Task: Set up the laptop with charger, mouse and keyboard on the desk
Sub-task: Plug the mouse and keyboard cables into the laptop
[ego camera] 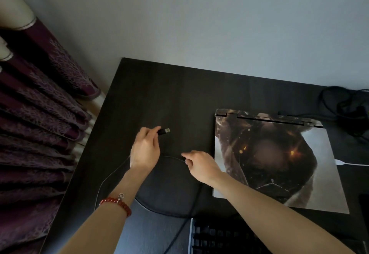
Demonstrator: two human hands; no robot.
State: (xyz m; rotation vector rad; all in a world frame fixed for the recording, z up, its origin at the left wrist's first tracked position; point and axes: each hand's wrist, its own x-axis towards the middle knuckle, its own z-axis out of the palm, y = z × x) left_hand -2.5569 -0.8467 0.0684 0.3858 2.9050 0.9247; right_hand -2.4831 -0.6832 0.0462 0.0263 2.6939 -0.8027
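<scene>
the left hand (144, 150) pinches a black usb plug (164, 131) above the dark desk (159, 86), its metal tip pointing right toward the closed laptop (279, 160). the right hand (199, 165) pinches the thin cable (171, 157) just below, fingers curled round it. the cable loops back past a red bead bracelet (117, 203) toward the keyboard (219, 237) at the near edge. behind the laptop lies a tangle of black charger cables (343, 104). purple curtains (36, 114) hang left.
</scene>
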